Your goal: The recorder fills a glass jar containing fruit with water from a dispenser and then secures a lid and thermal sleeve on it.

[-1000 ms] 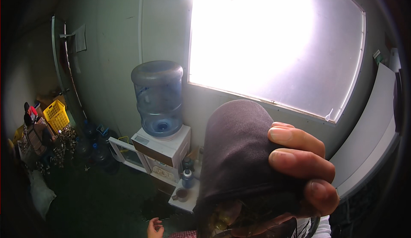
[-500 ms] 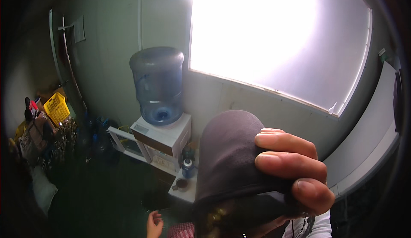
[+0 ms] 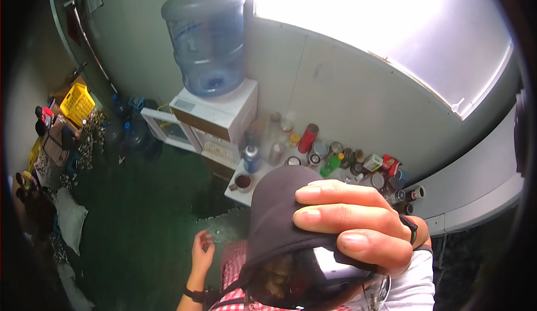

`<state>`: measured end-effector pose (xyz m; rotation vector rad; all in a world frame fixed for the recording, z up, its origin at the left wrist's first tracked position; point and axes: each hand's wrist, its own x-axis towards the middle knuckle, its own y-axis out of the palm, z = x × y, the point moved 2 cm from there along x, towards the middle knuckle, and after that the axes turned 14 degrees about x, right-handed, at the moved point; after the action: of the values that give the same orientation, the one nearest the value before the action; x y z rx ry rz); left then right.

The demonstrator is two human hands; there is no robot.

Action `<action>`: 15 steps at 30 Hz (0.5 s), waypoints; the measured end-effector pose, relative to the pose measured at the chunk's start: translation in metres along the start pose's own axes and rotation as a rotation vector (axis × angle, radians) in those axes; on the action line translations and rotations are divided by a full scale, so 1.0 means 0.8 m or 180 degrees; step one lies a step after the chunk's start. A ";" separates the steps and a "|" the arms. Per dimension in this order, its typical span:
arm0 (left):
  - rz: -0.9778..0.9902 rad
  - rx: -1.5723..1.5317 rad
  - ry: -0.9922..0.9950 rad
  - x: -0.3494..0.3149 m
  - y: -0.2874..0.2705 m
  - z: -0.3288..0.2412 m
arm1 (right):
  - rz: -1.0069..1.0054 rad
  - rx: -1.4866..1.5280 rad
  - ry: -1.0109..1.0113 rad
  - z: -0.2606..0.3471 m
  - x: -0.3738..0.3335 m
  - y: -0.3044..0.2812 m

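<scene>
A dark cap (image 3: 274,199) fills the lower middle, its curved brim up close. My right hand (image 3: 358,218) grips the brim from the right, three fingers lying over the top; the thumb is hidden. Below the brim a glossy dark surface (image 3: 285,283) shows reflections, with a clear curved edge at its right. Low on the left, my left hand (image 3: 202,249) hangs with loosely bent fingers and the thumb apart, nothing visible in it. A black band circles that wrist. Pink checked cloth (image 3: 232,266) lies beside it.
A white water dispenser (image 3: 215,112) carries a large blue bottle (image 3: 207,42). On the white tabletop (image 3: 238,194) stand a mug (image 3: 243,182), a red flask (image 3: 308,138), a green bottle (image 3: 331,165) and several jars. A yellow crate (image 3: 77,104) and a white sack (image 3: 71,221) are at left.
The view has tipped downward, bringing the jars on the table and more of my left forearm into sight. My right hand and the cap brim appear lower and further left, the grip still on.
</scene>
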<state>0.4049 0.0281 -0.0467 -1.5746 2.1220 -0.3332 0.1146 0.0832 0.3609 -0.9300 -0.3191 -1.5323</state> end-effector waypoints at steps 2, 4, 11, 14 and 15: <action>0.0004 -0.0048 -0.0009 0.000 0.001 -0.001 | -0.0053 0.0174 0.0065 -0.010 -0.013 0.010; 0.0040 -0.0092 -0.0006 0.003 -0.002 -0.018 | -0.0032 0.0371 -0.0023 -0.020 -0.023 0.012; 0.0066 0.0168 -0.0044 -0.006 -0.004 -0.024 | 0.0682 0.0747 -0.0240 -0.047 -0.041 0.001; 0.0039 0.0245 -0.0058 -0.009 -0.004 -0.021 | 0.0665 0.0811 -0.0124 -0.047 -0.042 0.003; 0.0026 0.0216 -0.0054 -0.009 -0.004 -0.019 | 0.0612 0.0824 -0.0093 -0.048 -0.043 0.005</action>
<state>0.4014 0.0330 -0.0304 -1.5249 2.0816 -0.3835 0.1013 0.0809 0.3108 -0.7561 -0.4257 -1.2681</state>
